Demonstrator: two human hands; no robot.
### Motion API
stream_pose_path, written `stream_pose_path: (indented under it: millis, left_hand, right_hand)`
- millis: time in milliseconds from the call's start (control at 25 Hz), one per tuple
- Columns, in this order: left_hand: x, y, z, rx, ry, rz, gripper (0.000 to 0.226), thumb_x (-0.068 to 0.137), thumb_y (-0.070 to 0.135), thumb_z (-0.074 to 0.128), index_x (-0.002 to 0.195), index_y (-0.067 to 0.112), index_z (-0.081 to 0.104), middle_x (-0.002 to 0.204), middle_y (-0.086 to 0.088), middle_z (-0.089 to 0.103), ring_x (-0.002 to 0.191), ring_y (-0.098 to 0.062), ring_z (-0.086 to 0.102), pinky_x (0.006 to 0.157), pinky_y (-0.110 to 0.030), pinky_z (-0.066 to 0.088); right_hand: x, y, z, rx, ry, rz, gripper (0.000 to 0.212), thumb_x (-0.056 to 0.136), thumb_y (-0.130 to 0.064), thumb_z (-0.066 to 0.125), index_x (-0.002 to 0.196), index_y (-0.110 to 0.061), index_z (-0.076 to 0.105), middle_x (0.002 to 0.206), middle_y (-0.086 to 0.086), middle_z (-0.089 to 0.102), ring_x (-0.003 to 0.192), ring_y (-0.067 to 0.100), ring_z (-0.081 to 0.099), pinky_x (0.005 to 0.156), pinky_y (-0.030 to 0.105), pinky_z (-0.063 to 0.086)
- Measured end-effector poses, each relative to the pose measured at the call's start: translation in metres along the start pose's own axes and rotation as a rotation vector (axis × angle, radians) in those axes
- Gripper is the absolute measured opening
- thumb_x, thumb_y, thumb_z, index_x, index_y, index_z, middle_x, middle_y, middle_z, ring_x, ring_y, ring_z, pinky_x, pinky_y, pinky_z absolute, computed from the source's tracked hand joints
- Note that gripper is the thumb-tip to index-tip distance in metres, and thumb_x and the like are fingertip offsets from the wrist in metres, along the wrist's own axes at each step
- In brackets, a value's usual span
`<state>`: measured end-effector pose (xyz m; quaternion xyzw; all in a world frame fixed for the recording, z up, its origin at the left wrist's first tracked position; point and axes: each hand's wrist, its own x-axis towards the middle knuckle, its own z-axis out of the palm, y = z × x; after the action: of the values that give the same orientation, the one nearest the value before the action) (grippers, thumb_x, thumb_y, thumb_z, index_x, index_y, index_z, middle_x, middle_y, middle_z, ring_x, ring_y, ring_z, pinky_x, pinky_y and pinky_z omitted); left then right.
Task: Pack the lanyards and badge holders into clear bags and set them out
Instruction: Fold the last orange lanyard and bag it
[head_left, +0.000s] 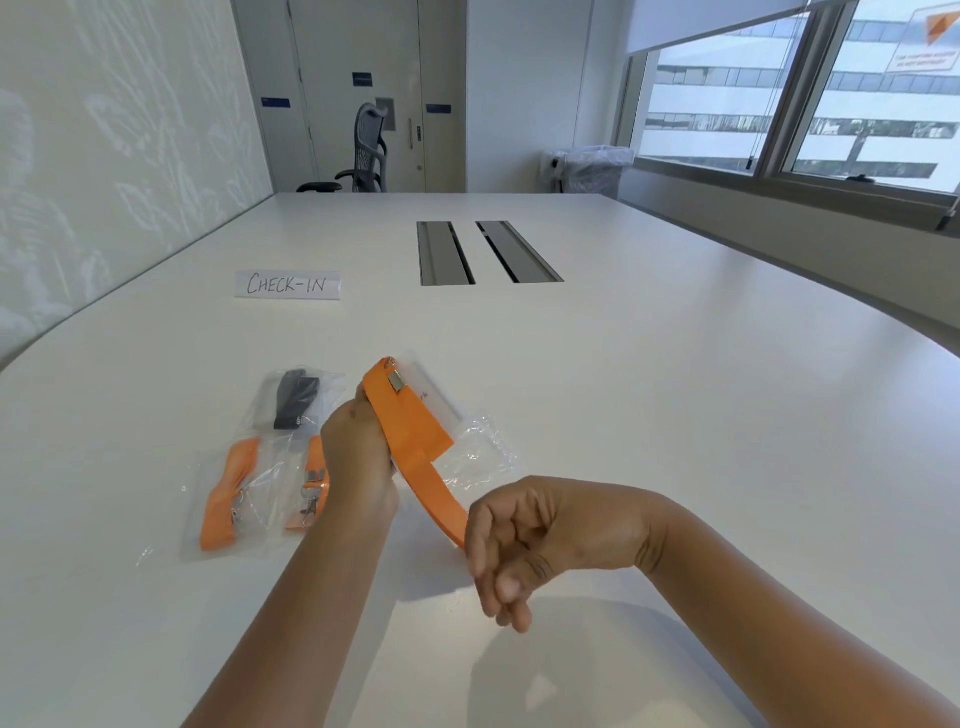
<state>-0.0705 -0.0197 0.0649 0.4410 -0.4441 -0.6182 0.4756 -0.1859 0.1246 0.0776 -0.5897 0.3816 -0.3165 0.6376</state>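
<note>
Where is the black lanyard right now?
In the head view, the black lanyard lies bagged on the table, left of the left hand, behind two bagged orange ones and nearer than the CHECK-IN sign.

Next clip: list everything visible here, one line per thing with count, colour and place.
packed bags: three, clear; two with orange lanyards, one with black; table left.
orange lanyard: one, held between both hands.
badge holder: one, clear, behind the lanyard.
empty bag: one, clear, beneath the lanyard.
CHECK-IN sign: one, white, far left.
table: one, white.
cable hatches: two, grey, table centre.
office chair: one, dark, far end.
bin: one, clear liner, by window.
left hand: grip on lanyard folds.
right hand: grip on lanyard tail.
</note>
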Motion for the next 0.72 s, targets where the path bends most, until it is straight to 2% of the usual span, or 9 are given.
stream_pose_path:
  millis: [80,160,240,320,360,480,600,680,720]
  left_hand:
    - [-0.004,0.003,0.001,0.055,0.052,0.125,0.044,0.094,0.021,0.044,0.05,0.024,0.036,0.034,0.013,0.042,0.043,-0.009,0.04,0.048,-0.022,0.032]
    - [-0.008,0.004,0.005,0.055,0.077,0.208,0.044,0.095,0.024,0.043,0.051,0.025,0.04,0.045,0.011,0.046,0.05,-0.011,0.042,0.055,-0.027,0.036]
    - [-0.011,0.004,0.007,0.028,0.09,0.253,0.04,0.096,0.03,0.043,0.056,0.027,0.044,0.055,0.008,0.049,0.056,-0.012,0.047,0.06,-0.029,0.041]
    - [-0.013,0.003,0.008,0.023,0.087,0.285,0.037,0.096,0.033,0.043,0.06,0.028,0.047,0.059,0.008,0.051,0.058,-0.011,0.05,0.061,-0.029,0.043]
    - [-0.014,0.003,0.009,0.028,0.077,0.295,0.035,0.096,0.034,0.042,0.062,0.028,0.049,0.06,0.008,0.053,0.059,-0.011,0.051,0.061,-0.029,0.044]
    - [-0.018,0.001,0.011,0.042,0.027,0.31,0.031,0.096,0.035,0.042,0.069,0.028,0.053,0.065,0.006,0.058,0.063,-0.013,0.056,0.065,-0.033,0.049]
    - [-0.02,0.002,0.011,0.06,-0.001,0.331,0.03,0.095,0.039,0.043,0.071,0.028,0.056,0.065,0.008,0.06,0.062,-0.008,0.059,0.06,-0.026,0.048]
    - [-0.02,0.005,0.01,0.023,0.005,0.329,0.029,0.095,0.038,0.045,0.072,0.026,0.059,0.063,0.012,0.06,0.061,-0.006,0.058,0.057,-0.022,0.046]
    - [-0.018,0.006,0.009,-0.006,0.008,0.312,0.028,0.094,0.038,0.046,0.075,0.022,0.061,0.064,0.012,0.059,0.062,-0.007,0.057,0.058,-0.022,0.045]
  right_hand:
    - [0.002,-0.001,0.001,0.027,0.126,0.009,0.026,0.085,0.0,0.054,0.089,-0.024,0.064,0.074,-0.006,0.068,0.063,0.01,0.064,0.064,0.022,0.054]
    - [0.005,-0.001,0.0,0.081,0.309,0.013,0.011,0.087,-0.013,0.059,0.093,-0.021,0.057,0.068,-0.003,0.066,0.056,0.009,0.06,0.058,0.021,0.055]
    - [0.008,-0.001,-0.003,0.161,0.444,0.048,0.028,0.086,-0.02,0.063,0.11,-0.018,0.05,0.071,0.001,0.067,0.053,0.008,0.059,0.054,0.02,0.054]
    - [0.009,0.0,-0.004,0.216,0.446,0.083,0.048,0.083,-0.022,0.063,0.126,-0.019,0.042,0.081,0.004,0.07,0.056,0.009,0.063,0.055,0.021,0.055]
    - [0.01,0.0,-0.002,0.212,0.411,0.096,0.047,0.085,-0.021,0.062,0.127,-0.02,0.042,0.086,0.005,0.07,0.059,0.01,0.065,0.057,0.021,0.056]
    - [0.009,0.0,0.002,0.175,0.32,0.124,0.031,0.091,-0.017,0.056,0.122,-0.019,0.05,0.099,0.003,0.071,0.071,0.012,0.069,0.063,0.022,0.057]
    - [0.01,0.0,0.002,0.156,0.325,0.144,0.021,0.093,-0.016,0.054,0.112,-0.015,0.062,0.107,-0.002,0.07,0.088,0.014,0.07,0.07,0.023,0.057]
    - [0.011,0.002,0.003,0.036,0.458,0.119,0.015,0.091,-0.015,0.057,0.102,-0.017,0.067,0.099,-0.007,0.072,0.088,0.01,0.069,0.072,0.023,0.057]
    - [0.012,0.005,0.002,-0.11,0.583,0.059,0.013,0.09,-0.014,0.059,0.097,-0.018,0.069,0.091,-0.009,0.073,0.082,0.005,0.069,0.072,0.021,0.056]
